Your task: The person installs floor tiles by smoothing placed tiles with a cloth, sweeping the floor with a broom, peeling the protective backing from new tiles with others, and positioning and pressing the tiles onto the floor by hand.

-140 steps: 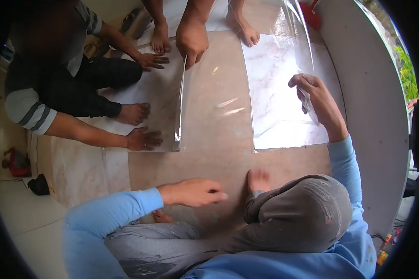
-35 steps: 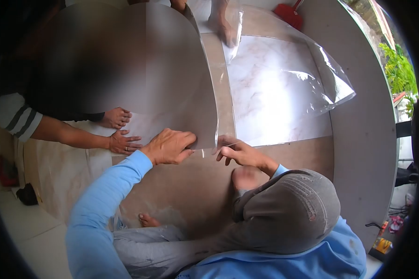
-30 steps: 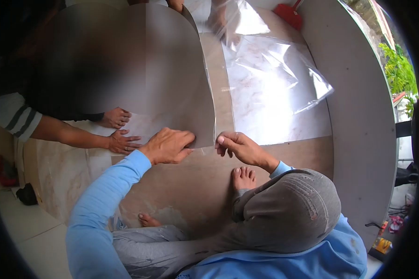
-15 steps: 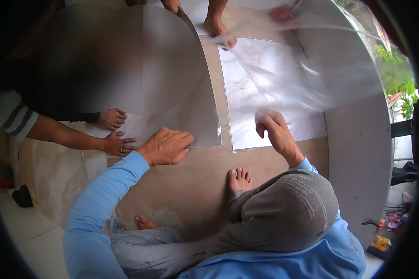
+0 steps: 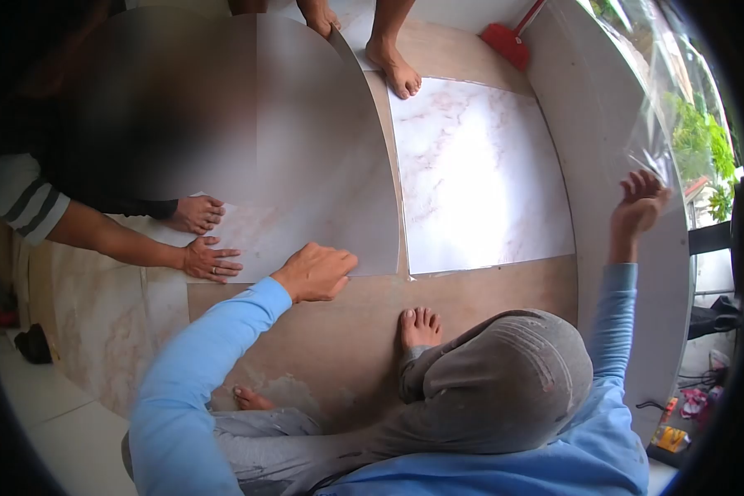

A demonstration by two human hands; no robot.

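My left hand (image 5: 314, 273) is closed at the front edge of a large marble-patterned sheet (image 5: 339, 223), its fingers curled over that edge. To the right of it lies a second marble-patterned sheet (image 5: 438, 174), flat and shining in the light. My right hand (image 5: 641, 202) is raised far out to the right with bent fingers, by a pale upright panel. Clear plastic film (image 5: 657, 136) trails above this hand and gathers at its fingertips. A co-worker's hand (image 5: 211, 259), with a ring on it, presses flat on the left part of the first sheet.
A co-worker's bare foot (image 5: 397, 70) touches the second sheet's far corner. Another foot (image 5: 198, 213) stands at the left. The brown floor (image 5: 488, 293) shows between the sheets and me. A red broom (image 5: 508, 43) leans at the back; the pale panel (image 5: 595, 165) borders the right side.
My right hand has swung from above the second sheet out to the right, drawing the plastic film off that area. My left hand and the first sheet have shifted slightly right.
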